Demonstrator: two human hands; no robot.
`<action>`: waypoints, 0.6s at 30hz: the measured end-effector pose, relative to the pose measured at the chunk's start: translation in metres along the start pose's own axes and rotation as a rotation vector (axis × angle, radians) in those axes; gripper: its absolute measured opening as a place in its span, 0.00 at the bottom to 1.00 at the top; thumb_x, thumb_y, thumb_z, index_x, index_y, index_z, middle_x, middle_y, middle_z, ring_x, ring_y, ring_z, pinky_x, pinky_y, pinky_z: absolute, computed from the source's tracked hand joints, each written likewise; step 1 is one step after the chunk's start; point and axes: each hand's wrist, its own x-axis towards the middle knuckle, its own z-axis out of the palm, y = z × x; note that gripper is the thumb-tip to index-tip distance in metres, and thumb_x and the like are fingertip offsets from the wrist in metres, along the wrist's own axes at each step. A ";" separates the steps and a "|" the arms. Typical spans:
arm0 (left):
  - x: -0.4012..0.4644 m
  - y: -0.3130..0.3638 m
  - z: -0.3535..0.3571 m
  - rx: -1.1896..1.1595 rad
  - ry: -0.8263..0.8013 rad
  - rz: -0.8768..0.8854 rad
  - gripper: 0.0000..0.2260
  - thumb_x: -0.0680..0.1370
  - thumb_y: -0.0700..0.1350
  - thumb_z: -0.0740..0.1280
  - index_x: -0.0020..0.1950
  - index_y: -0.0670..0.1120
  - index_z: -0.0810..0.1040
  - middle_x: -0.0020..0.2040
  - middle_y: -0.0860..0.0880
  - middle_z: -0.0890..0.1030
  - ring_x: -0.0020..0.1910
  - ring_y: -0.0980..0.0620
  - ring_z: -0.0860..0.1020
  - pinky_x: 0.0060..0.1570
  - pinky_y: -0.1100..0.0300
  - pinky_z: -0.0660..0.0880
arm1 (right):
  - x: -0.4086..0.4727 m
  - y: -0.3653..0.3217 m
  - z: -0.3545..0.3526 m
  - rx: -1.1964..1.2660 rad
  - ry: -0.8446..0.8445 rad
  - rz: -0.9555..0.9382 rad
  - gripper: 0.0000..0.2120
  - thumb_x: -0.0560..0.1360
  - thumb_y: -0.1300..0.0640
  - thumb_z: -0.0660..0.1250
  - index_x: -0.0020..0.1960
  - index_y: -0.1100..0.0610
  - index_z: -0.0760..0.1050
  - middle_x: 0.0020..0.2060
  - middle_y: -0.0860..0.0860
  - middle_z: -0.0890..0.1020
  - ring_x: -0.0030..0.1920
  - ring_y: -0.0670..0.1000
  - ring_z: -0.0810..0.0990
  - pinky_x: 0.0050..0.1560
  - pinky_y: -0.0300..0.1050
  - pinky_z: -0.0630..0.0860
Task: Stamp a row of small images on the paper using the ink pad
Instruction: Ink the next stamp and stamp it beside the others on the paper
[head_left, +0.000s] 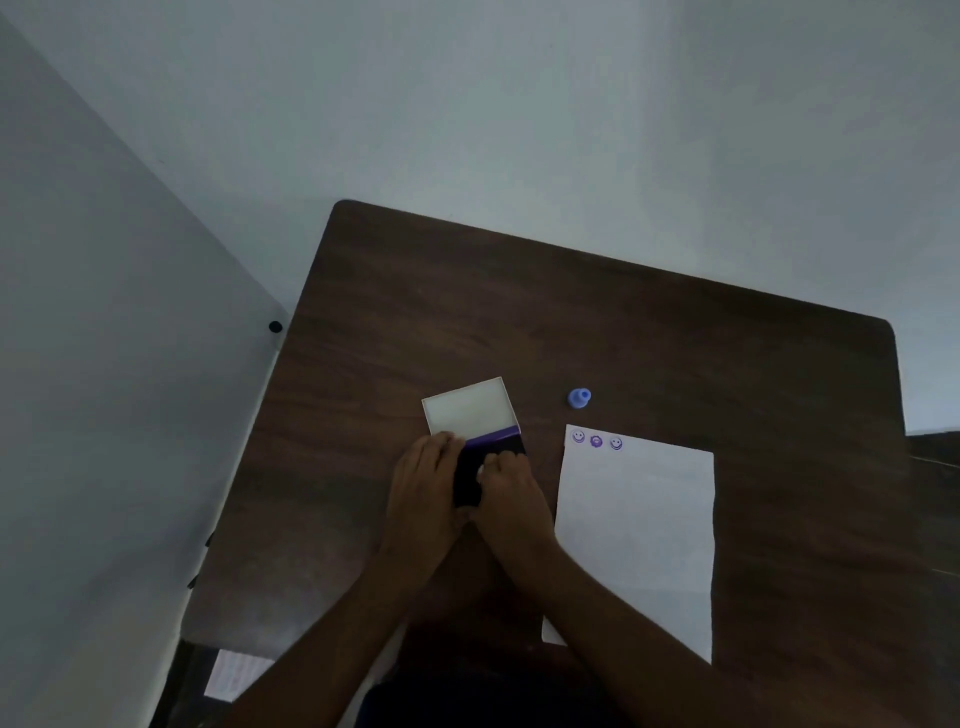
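Observation:
The ink pad (491, 452) lies open on the table, its white lid (470, 405) folded back and its dark purple pad facing up. My left hand (423, 483) grips the pad's left edge. My right hand (511, 493) is curled over the dark pad, fingers closed on a small stamp of which only a pale bit (480, 471) shows. The white paper (636, 530) lies to the right, with a row of three purple images (596, 440) along its top left edge. A small blue stamp piece (579, 398) lies on its side above the paper.
The dark wooden table (675, 338) stands in a corner against pale walls. Its left edge runs close to the wall. A sheet with print (236, 675) lies below the table's near left corner.

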 end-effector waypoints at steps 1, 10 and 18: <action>0.001 0.003 -0.005 -0.006 -0.007 -0.014 0.43 0.61 0.58 0.77 0.71 0.45 0.65 0.71 0.43 0.68 0.69 0.43 0.67 0.67 0.48 0.63 | -0.001 0.004 -0.004 0.092 0.031 0.016 0.19 0.74 0.53 0.67 0.64 0.56 0.70 0.62 0.56 0.75 0.63 0.53 0.73 0.64 0.47 0.70; -0.023 0.071 -0.085 -0.516 0.047 0.001 0.36 0.62 0.68 0.69 0.65 0.52 0.72 0.61 0.54 0.75 0.56 0.62 0.72 0.52 0.74 0.65 | -0.078 0.028 -0.104 1.767 -0.089 0.179 0.14 0.71 0.54 0.67 0.52 0.62 0.80 0.45 0.62 0.75 0.41 0.54 0.72 0.43 0.46 0.71; -0.029 0.133 -0.126 -0.576 0.152 0.209 0.29 0.64 0.63 0.71 0.57 0.44 0.80 0.54 0.52 0.80 0.55 0.63 0.75 0.57 0.73 0.70 | -0.110 0.025 -0.121 2.383 -0.331 0.045 0.25 0.58 0.63 0.80 0.54 0.65 0.80 0.53 0.62 0.82 0.46 0.55 0.81 0.42 0.40 0.79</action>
